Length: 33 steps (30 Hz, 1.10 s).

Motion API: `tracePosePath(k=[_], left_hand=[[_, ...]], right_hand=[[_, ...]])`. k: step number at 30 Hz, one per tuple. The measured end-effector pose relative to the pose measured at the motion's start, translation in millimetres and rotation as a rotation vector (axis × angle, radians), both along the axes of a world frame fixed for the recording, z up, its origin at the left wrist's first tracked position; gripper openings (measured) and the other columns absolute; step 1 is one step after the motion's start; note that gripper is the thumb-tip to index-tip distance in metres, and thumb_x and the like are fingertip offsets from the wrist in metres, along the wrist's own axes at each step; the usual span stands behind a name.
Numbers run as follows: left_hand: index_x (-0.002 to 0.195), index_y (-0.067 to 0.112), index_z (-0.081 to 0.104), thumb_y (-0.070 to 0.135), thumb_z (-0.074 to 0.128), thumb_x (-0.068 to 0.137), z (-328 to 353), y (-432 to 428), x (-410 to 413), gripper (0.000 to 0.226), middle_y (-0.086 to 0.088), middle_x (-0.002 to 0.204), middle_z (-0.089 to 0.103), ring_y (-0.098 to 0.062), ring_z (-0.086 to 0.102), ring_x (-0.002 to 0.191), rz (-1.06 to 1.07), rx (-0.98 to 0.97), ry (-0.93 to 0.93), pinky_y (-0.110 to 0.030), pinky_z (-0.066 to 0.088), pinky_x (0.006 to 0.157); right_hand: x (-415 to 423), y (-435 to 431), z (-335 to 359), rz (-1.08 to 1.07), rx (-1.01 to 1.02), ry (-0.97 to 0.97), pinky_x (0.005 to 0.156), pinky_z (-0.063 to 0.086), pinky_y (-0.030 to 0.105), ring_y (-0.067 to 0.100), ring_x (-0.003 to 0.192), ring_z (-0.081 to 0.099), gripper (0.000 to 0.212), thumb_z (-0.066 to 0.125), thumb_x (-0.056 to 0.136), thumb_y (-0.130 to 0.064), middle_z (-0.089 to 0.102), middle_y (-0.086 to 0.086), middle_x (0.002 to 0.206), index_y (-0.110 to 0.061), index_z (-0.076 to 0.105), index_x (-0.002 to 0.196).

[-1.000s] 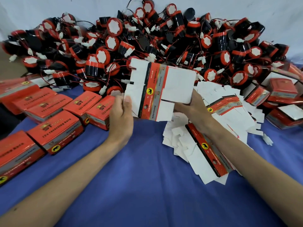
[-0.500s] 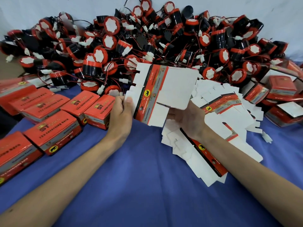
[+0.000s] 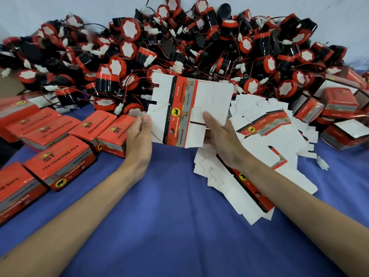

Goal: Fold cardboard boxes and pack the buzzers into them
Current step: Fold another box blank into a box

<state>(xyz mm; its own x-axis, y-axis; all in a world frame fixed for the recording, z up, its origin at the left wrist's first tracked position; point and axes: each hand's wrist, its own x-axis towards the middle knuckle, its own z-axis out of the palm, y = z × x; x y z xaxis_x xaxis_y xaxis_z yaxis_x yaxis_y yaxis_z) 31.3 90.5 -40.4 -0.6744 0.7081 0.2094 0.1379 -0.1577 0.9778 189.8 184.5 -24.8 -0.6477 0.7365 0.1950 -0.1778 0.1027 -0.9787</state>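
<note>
I hold a flat, unfolded cardboard box blank (image 3: 191, 100) upright above the blue cloth, its white inside and a red and grey printed strip facing me. My left hand (image 3: 139, 136) pinches its lower left edge. My right hand (image 3: 221, 140) grips its lower right part, thumb lying on the white panel. A big heap of black and red buzzers (image 3: 179, 47) with red wires and white plugs lies right behind the blank. More flat blanks (image 3: 265, 148) lie in a loose pile under my right wrist.
Several closed red boxes (image 3: 60, 156) stand in rows on the left of the blue cloth (image 3: 169, 216). More red boxes (image 3: 339, 108), some open, sit at the far right. A loose white plug (image 3: 321, 163) lies beside the pile of blanks.
The blank has tilted more upright and shifted slightly right. My right thumb has come round onto its white front panel; my left hand keeps its hold on the left edge.
</note>
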Motion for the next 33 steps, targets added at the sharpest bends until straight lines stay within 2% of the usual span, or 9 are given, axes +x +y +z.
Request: tracePosePath(k=[3,6,9,14,18,22,25,28,33], left_hand=[[0.096,0.007,0.055,0.028,0.034,0.106,-0.3,-1.6,-0.1,0.031,-0.002,0.088,0.047,-0.012,0.042,0.082,-0.008,0.032,-0.034,-0.023,0.037,0.071],[0.084,0.018,0.051,0.027,0.033,0.106,-0.2,-1.5,-0.9,0.030,0.021,0.076,0.056,0.004,0.050,0.075,-0.038,0.046,-0.084,-0.015,0.040,0.076],[0.084,0.026,0.070,0.031,0.033,0.106,-1.6,-2.4,-4.1,0.043,0.017,0.090,0.070,-0.004,0.062,0.095,-0.096,0.058,-0.133,-0.030,0.048,0.095],[0.086,0.034,0.077,0.031,0.033,0.105,3.2,-3.0,0.1,0.048,-0.002,0.112,0.066,-0.023,0.056,0.118,-0.075,0.080,-0.191,-0.050,0.036,0.111],[0.100,0.011,0.070,0.032,0.043,0.098,9.1,-3.5,3.9,0.034,-0.015,0.110,0.068,-0.025,0.062,0.103,-0.063,0.062,-0.235,-0.053,0.042,0.103],[0.101,0.007,0.070,0.046,0.040,0.091,12.8,-8.6,5.1,0.050,-0.023,0.113,0.067,-0.029,0.063,0.102,-0.141,0.064,-0.259,-0.053,0.044,0.099],[0.085,0.017,0.075,0.064,0.023,0.094,11.9,-10.8,3.5,0.071,-0.010,0.095,0.074,-0.022,0.068,0.097,-0.201,0.114,-0.292,-0.042,0.048,0.098],[0.072,0.028,0.071,0.062,0.048,0.081,12.6,-9.2,4.3,0.043,0.010,0.076,0.070,-0.007,0.066,0.078,-0.166,0.127,-0.221,-0.029,0.052,0.079],[0.075,0.024,0.078,0.048,0.064,0.076,10.6,-7.4,2.6,0.028,0.002,0.081,0.075,-0.014,0.072,0.082,-0.224,0.068,-0.171,-0.029,0.058,0.074]], right_hand=[[-0.1,-1.6,-0.4,-0.015,0.047,-0.046,0.085,0.058,0.040,0.021,0.108,0.066,0.022,0.044,0.102,-0.024,0.069,0.003,0.118,-0.027,0.055,0.121],[-0.4,-1.8,-0.2,-0.033,0.098,-0.067,0.080,0.058,0.045,0.025,0.104,0.068,0.021,0.045,0.102,-0.015,0.067,0.011,0.118,-0.019,0.054,0.121],[-0.7,-2.3,1.3,-0.064,0.084,-0.057,0.071,0.060,0.043,0.023,0.096,0.070,0.024,0.049,0.100,-0.008,0.069,0.002,0.108,-0.029,0.057,0.108],[-4.0,-1.8,-3.3,-0.167,0.148,-0.072,0.074,0.060,0.047,0.024,0.103,0.067,0.029,0.051,0.099,-0.007,0.067,0.003,0.111,-0.035,0.054,0.106],[-3.7,0.5,-5.6,-0.318,0.332,-0.124,0.084,0.057,0.032,0.018,0.102,0.061,0.025,0.050,0.098,-0.004,0.062,-0.001,0.110,-0.017,0.055,0.119],[-3.2,-2.0,-8.6,-0.414,0.604,-0.162,0.070,0.045,0.002,0.020,0.094,0.059,0.033,0.046,0.096,-0.002,0.063,0.004,0.103,0.003,0.057,0.126],[-2.3,-4.3,-5.4,-0.396,0.688,-0.132,0.064,0.039,0.002,0.017,0.084,0.056,0.038,0.041,0.088,-0.001,0.065,0.004,0.095,0.004,0.063,0.119],[-1.6,-1.5,-5.9,-0.362,0.722,-0.142,0.068,0.041,0.008,0.021,0.087,0.061,0.040,0.041,0.084,0.011,0.068,0.003,0.099,0.004,0.066,0.115],[-0.9,0.9,-7.4,-0.353,0.730,-0.152,0.079,0.052,0.023,0.030,0.100,0.065,0.035,0.046,0.087,0.016,0.069,0.017,0.110,0.007,0.066,0.114]])
